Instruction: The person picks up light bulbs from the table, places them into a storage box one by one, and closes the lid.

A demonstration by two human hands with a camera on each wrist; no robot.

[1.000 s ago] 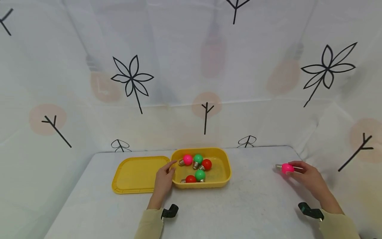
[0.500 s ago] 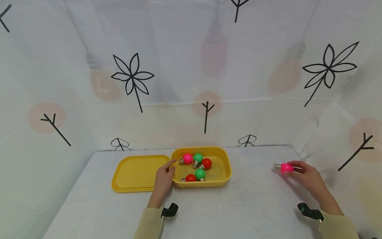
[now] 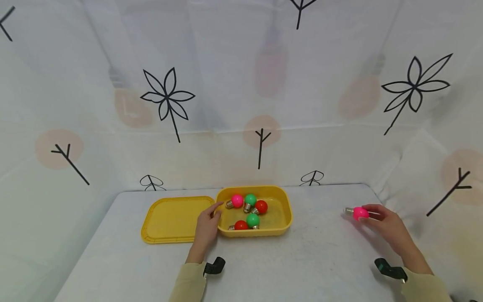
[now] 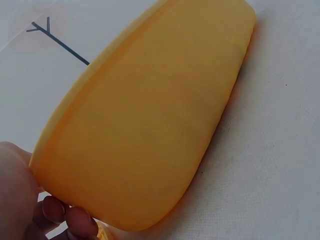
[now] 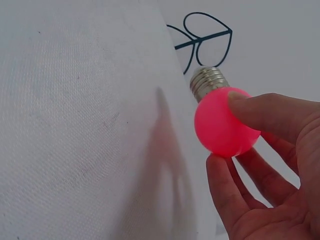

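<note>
A pink round light bulb [image 5: 220,122] with a silver screw base is pinched between the thumb and fingertips of my right hand [image 3: 390,228]. It is held just above the right side of the white table, base pointing left in the head view. My left hand [image 3: 206,228] holds the left end of a yellow plastic tub [image 3: 288,209] by its rim, with curled fingertips [image 4: 82,222] against the outer wall. Inside the tub lie another pink bulb [image 3: 237,201], two green bulbs [image 3: 253,220] and two red bulbs [image 3: 261,206].
To the left of the tub, a flat yellow lid [image 3: 173,220] lies on the white table [image 3: 302,268]. A white cloth [image 3: 211,159] printed with plant drawings hangs behind the table and along both sides.
My right hand has shifted slightly to the left with the pink bulb. The left hand and the tub stay in place.
</note>
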